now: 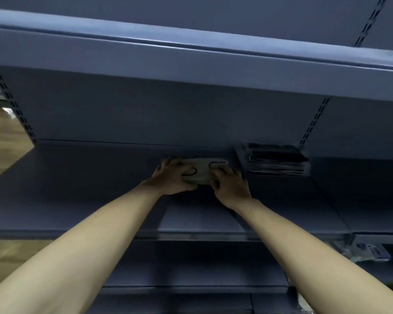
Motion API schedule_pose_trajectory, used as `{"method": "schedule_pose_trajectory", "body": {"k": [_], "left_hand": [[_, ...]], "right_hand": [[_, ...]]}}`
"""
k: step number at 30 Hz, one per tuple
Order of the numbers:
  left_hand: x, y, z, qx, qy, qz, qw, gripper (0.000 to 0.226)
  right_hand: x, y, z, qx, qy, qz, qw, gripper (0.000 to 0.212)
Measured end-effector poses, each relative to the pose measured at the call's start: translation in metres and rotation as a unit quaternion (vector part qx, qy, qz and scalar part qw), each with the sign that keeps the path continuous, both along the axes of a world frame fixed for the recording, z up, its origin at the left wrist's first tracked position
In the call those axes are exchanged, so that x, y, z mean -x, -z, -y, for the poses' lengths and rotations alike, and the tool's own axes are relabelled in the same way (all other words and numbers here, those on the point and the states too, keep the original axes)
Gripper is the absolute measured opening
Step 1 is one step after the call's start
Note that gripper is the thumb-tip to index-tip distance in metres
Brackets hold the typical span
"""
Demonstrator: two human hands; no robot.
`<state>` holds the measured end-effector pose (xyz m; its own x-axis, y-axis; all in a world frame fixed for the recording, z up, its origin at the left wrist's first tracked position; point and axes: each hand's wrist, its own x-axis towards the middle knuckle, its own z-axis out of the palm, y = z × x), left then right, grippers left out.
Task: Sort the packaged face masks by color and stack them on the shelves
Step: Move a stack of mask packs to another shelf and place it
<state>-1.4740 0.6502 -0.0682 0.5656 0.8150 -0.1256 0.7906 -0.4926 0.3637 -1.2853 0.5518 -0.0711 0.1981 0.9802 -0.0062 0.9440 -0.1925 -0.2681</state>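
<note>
A small stack of packaged grey masks (202, 172) with dark ear loops lies deep on the blue-grey shelf (89, 177), close to the back panel. My left hand (171, 179) grips its left end, fingers curled over the top. My right hand (233, 183) grips its right end, thumb at the near edge. Just to the right stands a taller stack of packaged black masks (278, 160), apart from my right hand. The far side of the grey stack is hidden by my fingers.
An upper shelf (191, 64) overhangs the working shelf. Slotted uprights (313, 123) run up the back panel. On a lower shelf at the right lie packaged blue-and-white masks (368, 251). A wooden floor (2, 137) shows at the left.
</note>
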Motion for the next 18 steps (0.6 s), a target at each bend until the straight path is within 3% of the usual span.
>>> {"method": "schedule_pose_trajectory", "body": {"k": [6,12,18], "left_hand": [[-0.002,0.004,-0.013,-0.052,-0.015,0.057,0.997,0.063],[-0.017,0.001,-0.026,-0.16,-0.055,-0.03,0.985,0.049],[-0.023,0.009,-0.032,-0.145,-0.009,-0.02,0.989,0.047]], "right_hand": [[-0.002,-0.002,-0.019,-0.037,0.014,-0.023,0.999,0.054],[-0.011,-0.002,-0.047,-0.039,0.006,-0.033,0.999,0.05],[-0.007,0.005,-0.055,-0.089,0.044,0.006,0.995,0.055]]}}
